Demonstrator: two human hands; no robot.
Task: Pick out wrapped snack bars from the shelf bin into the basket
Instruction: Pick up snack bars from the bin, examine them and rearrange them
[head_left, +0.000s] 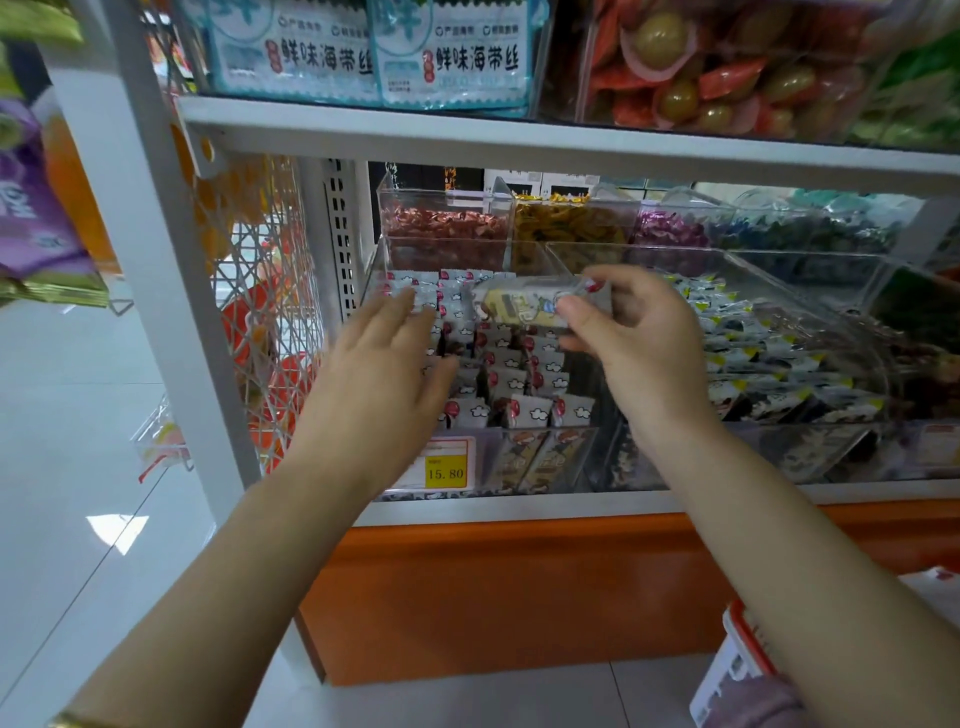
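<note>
A clear shelf bin holds several wrapped snack bars in white wrappers with red marks. My right hand pinches one wrapped snack bar by its right end and holds it above the bin. My left hand hovers over the bin's left side with straight fingers and holds nothing. The orange and white basket shows at the lower right, partly hidden behind my right forearm.
A neighbouring bin of dark and white packets stands to the right. Clear bins of wrapped candies line the back. The upper shelf edge hangs just above. An orange base panel sits below; white floor lies to the left.
</note>
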